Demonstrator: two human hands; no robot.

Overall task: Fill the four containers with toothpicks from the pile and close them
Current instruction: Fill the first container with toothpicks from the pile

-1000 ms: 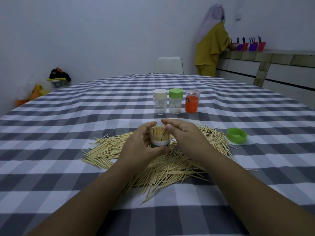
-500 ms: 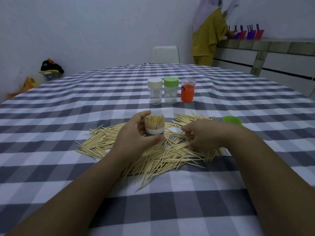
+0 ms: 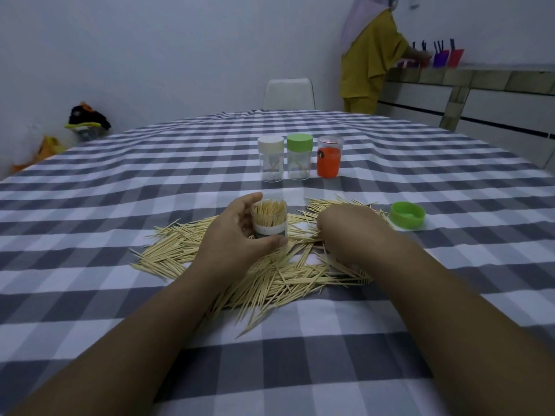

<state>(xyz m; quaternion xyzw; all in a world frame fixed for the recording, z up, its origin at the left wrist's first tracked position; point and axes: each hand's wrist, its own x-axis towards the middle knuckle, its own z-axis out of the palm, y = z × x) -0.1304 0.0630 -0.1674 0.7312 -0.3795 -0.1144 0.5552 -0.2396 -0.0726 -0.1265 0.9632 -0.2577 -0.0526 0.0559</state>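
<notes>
Both hands: left (image 3: 237, 235) grips container (image 3: 269, 219); right (image 3: 345, 229) fingers hidden.

A tabletop covered in grey-and-white checked cloth (image 3: 120, 295) carries a loose pile of pale wooden toothpicks (image 3: 270, 280). Beyond the pile stand a cream-capped clear container (image 3: 271, 159), a green-capped clear container (image 3: 299, 157) and an orange-labelled clear container (image 3: 329, 157) in a row. A round green plastic lid (image 3: 407, 215) lies just right of the pile.
</notes>
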